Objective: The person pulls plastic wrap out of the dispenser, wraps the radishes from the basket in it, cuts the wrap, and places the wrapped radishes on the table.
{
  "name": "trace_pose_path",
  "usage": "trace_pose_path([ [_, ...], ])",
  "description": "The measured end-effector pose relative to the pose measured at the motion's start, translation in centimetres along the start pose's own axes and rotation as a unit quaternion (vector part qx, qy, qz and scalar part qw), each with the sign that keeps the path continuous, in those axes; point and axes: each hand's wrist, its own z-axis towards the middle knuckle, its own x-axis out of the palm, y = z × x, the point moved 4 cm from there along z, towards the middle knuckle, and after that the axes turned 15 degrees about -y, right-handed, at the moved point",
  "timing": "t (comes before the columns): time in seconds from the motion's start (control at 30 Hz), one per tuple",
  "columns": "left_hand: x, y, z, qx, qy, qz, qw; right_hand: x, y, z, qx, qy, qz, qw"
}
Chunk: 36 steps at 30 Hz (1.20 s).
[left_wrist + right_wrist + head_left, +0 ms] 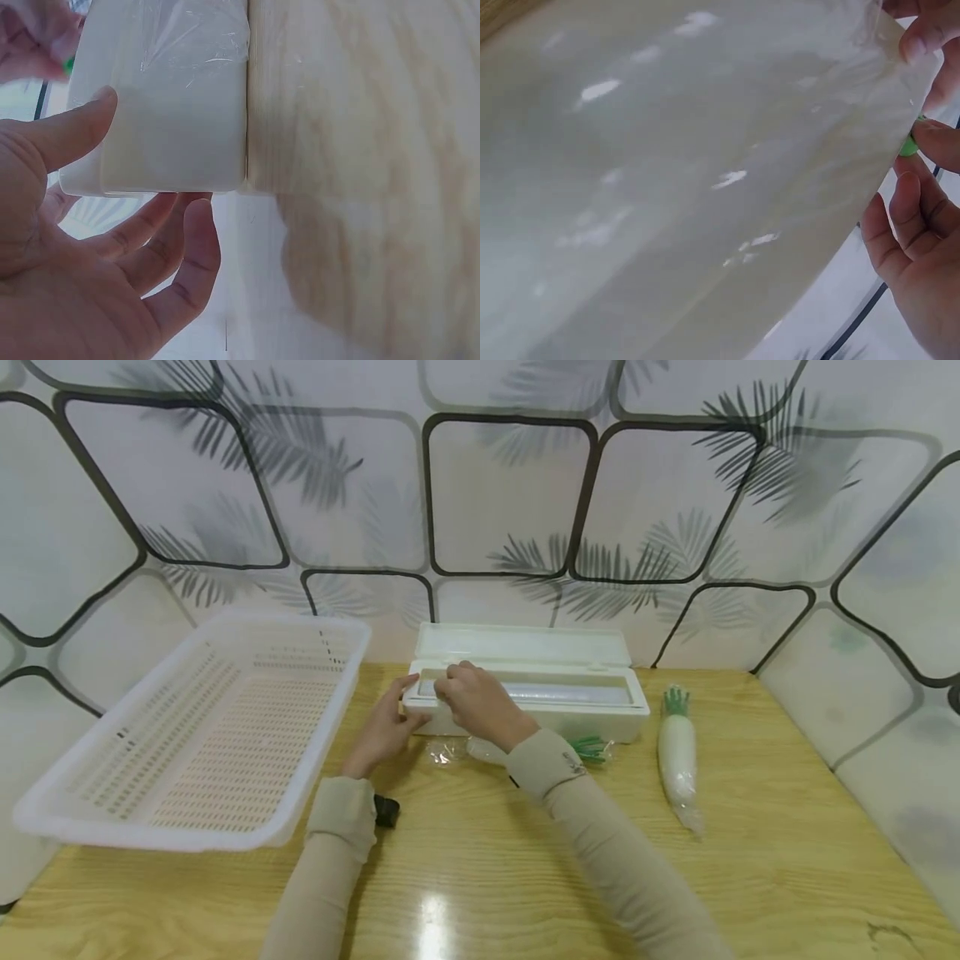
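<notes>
A long white cling film dispenser (pixel 615 725) stands at the back of the table with its lid (pixel 525 645) raised and a film roll (pixel 577 693) inside. My left hand (pixel 381 731) grips its left end, thumb on the front wall and fingers round the end. Above the same end, my right hand (pixel 483 703) pinches a small green slider (pixel 909 146) at the dispenser's edge. Clear film (pixel 202 34) hangs over the front wall. In front of the dispenser lies a white radish (pixel 486 752) with green stalks, partly hidden by my right wrist.
A big white plastic basket (pixel 315 777) with slotted walls fills the table's left side. To the right, a second white radish (pixel 678 756) lies wrapped in clear film. Patterned wall covering (pixel 502 502) rises behind the wooden table (pixel 465 860).
</notes>
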Motion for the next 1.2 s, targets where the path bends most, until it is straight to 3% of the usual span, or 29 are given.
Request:
trace_pose_path([
  [0.2, -0.2, 0.2, -0.1, 0.005, -0.007, 0.012, 0.9999, -1.0, -1.0, -1.3, -0.005, -0.015, 0.001, 0.9999],
  [0.57, -0.2, 0.2, -0.3, -0.013, -0.004, 0.007, 0.9999, -3.3, -3.6, -4.3, -0.007, -0.019, 0.001, 0.9998],
  [0.93, -0.1, -0.1, -0.1, 0.006, -0.005, 0.023, 0.9997, -7.4, -8.2, -9.5, 0.041, -0.021, 0.002, 0.9989],
  [1.2, -0.1, -0.1, -0.1, 0.006, -0.002, 0.024, 0.9997, -9.7, -10.5, -12.5, 0.005, -0.067, 0.002, 0.9978],
])
